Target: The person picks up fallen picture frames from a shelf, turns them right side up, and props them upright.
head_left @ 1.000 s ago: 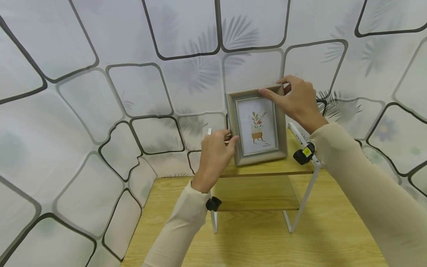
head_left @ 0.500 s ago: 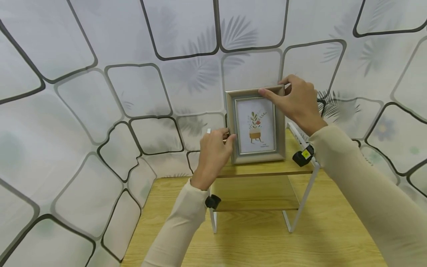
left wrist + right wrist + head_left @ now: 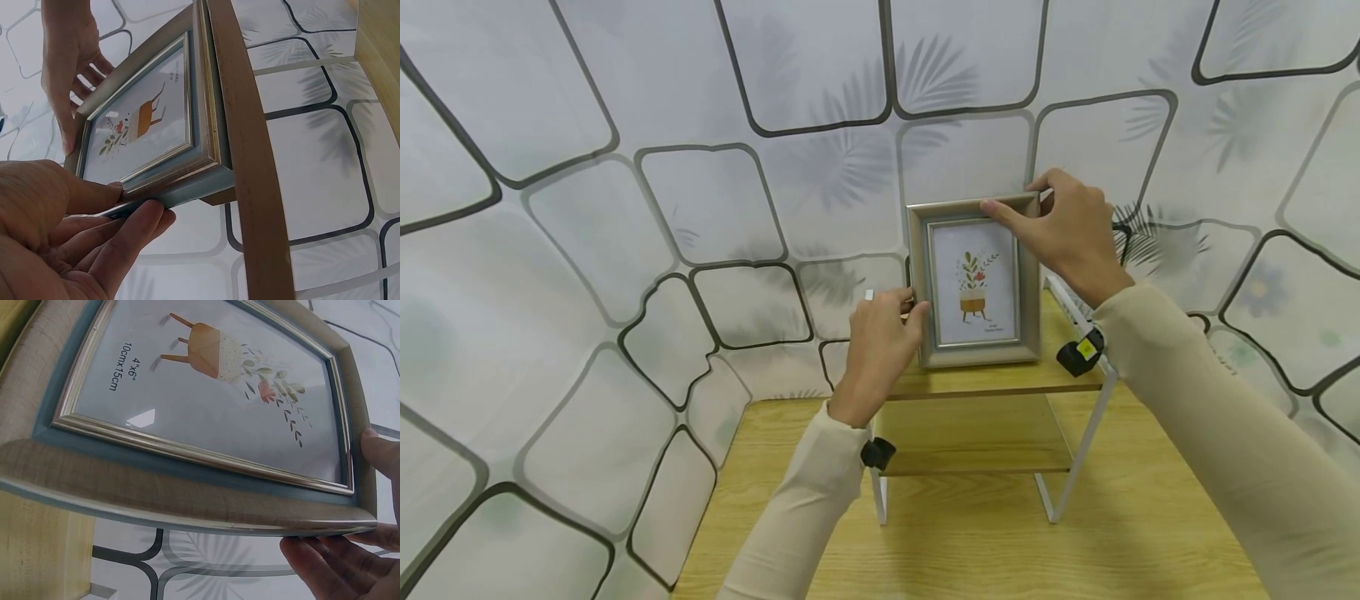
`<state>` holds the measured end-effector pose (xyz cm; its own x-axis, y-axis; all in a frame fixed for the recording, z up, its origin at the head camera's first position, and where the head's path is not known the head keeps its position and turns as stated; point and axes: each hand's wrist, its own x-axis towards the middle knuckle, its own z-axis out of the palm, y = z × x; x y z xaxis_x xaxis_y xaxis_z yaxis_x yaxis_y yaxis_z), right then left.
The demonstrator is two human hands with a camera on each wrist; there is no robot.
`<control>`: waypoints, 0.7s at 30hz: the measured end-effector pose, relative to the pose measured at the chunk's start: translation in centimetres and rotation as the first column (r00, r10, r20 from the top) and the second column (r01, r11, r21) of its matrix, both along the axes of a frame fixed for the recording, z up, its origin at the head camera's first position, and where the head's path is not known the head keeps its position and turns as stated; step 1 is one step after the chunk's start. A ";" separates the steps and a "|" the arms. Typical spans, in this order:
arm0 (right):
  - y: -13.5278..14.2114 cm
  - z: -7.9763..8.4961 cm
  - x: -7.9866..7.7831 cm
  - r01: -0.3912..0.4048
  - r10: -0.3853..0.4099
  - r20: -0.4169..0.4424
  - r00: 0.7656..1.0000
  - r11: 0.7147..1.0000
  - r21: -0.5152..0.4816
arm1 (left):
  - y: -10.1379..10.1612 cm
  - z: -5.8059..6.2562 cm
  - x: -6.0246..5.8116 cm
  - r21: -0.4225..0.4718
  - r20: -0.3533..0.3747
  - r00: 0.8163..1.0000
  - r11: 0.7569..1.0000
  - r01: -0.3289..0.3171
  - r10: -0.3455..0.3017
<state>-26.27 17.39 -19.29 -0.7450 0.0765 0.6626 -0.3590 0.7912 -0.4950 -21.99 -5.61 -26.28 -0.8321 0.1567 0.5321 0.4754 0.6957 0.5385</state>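
A picture frame (image 3: 973, 283) with a beige border, a blue-grey inner edge and a potted-plant print stands upright on the top board of a small two-tier shelf (image 3: 1000, 382). My left hand (image 3: 883, 346) pinches its left edge low down, thumb on the front and fingers along the side and behind, as the left wrist view shows with the frame (image 3: 140, 119). At the upper right corner, my right hand (image 3: 1071, 229) grips the frame, thumb over the front of the top border. In the right wrist view the fingers (image 3: 325, 562) reach round behind the frame's edge.
The shelf has white metal legs (image 3: 1082, 450) and a lower board (image 3: 977, 433). It stands on a wood-grain tabletop (image 3: 970, 550). Close behind rises a pale patterned wall covering (image 3: 842, 192).
The picture frame has straightened from a slight tilt to level and shifted a little left, with both hands holding it. Over the last half second it has hardly moved.
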 end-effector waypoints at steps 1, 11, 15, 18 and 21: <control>0.0 0.0 0.0 0.003 -0.003 0.002 1.000 1.000 -0.001 | 0.0 0.0 0.0 -0.001 -0.001 1.000 1.000 0.000 0.000; -0.2 0.0 0.1 0.010 -0.010 0.008 1.000 1.000 -0.005 | -0.1 -0.1 -0.2 0.004 -0.008 1.000 1.000 -0.007 0.007; -0.1 0.0 0.1 -0.004 0.004 -0.001 1.000 1.000 -0.004 | -0.2 -0.1 -0.2 0.004 -0.001 1.000 1.000 -0.001 0.001; 0.1 0.0 0.3 -0.026 0.026 0.010 1.000 1.000 -0.004 | -0.4 0.0 -0.2 0.006 -0.007 1.000 1.000 -0.003 0.003; 0.9 0.2 0.8 -0.051 0.051 0.056 0.997 0.999 -0.001 | -1.0 0.3 0.2 0.002 -0.041 0.999 1.000 -0.019 0.019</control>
<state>-25.48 18.26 -19.04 -0.7837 0.0379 0.6200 -0.3704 0.7727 -0.5154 -21.82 -6.61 -25.99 -0.8123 0.1404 0.5661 0.4839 0.7042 0.5196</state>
